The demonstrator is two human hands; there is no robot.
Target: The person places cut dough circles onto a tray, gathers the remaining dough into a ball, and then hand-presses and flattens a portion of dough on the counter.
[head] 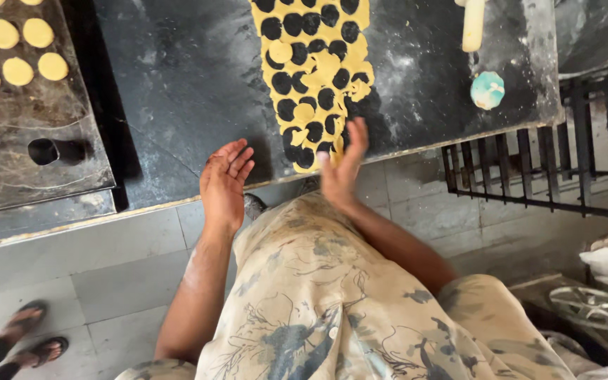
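Left hand: open, palm up, fingers loosely spread, empty; hovers over the near edge of the worktop, well left of the dough.
Right hand: blurred, fingers extended together, open; at the near end of the dough sheet; contact cannot be told.
Dough sheet: yellow strip punched with round holes, running from the far edge to the near edge, right of centre.
Cut discs: a few rounds lying loose in the sheet.
Baking tray: dark, at the left edge; pale dough rounds in its far part.
Round cutter: teal and white, near the right edge.
Rolling pin: pale, far right corner.
Sandalled feet: another person's, on the floor, lower left.
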